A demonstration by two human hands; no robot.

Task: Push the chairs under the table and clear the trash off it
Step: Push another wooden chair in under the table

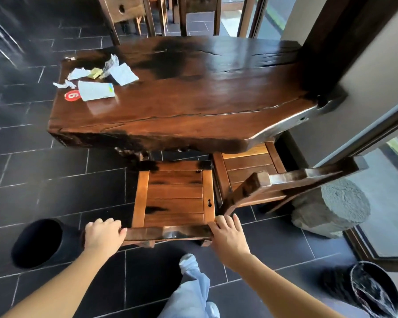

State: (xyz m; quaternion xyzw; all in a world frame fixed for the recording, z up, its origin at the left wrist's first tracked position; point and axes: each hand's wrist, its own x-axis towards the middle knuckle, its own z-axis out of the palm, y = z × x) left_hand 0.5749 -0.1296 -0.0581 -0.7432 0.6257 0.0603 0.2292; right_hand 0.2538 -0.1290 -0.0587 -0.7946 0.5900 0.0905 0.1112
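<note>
A wooden chair [175, 196] stands in front of the dark slab table [193, 106], its seat just short of the table's near edge. My left hand [104, 235] grips the left end of its top rail. My right hand [228, 235] rests on the rail's right end, fingers curled over it. A second chair [251, 173] on the right sits partly under the table, backrest tilted. On the table's far left lies trash: a tipped white paper cup [95, 91], crumpled papers [122, 73], a yellow wrapper [95, 73] and torn scraps [63, 84].
A black bin [39, 243] stands on the dark tiled floor at my left. Another bin with a plastic liner [372, 290] is at the lower right. A grey stone [333, 210] sits by the glass door on the right. More wooden chairs [133, 12] stand beyond the table.
</note>
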